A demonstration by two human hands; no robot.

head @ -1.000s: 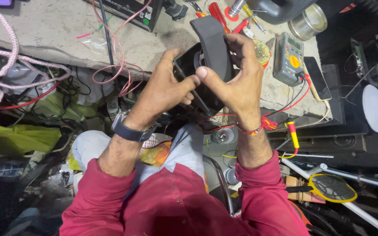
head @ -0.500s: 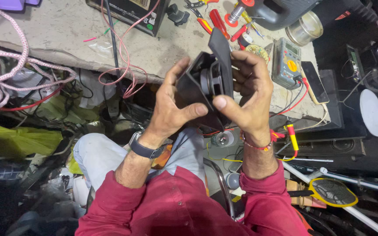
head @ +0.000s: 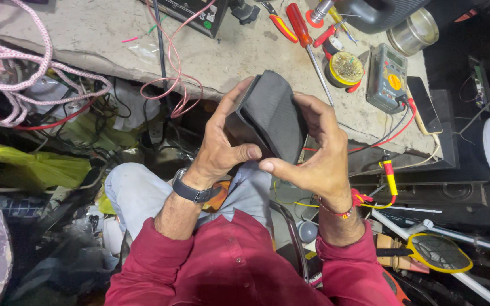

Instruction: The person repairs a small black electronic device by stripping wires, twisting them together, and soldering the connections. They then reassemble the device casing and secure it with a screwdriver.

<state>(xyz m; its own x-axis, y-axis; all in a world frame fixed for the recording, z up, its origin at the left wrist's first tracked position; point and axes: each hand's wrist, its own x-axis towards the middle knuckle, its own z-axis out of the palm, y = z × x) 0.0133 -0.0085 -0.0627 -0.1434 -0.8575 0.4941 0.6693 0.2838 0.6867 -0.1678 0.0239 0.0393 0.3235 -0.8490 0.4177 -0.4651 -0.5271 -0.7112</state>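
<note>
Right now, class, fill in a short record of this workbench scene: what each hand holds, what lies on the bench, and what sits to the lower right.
left hand: left hand grips the left side of the black box-shaped part, thumb across its lower edge
right hand: right hand clasps the same part from the right
wrists: dark watch on the left, red thread band on the right
bench: red-handled screwdriver, grey multimeter, metal tin, pink wire
lower right: yellow racket-shaped swatter
</note>
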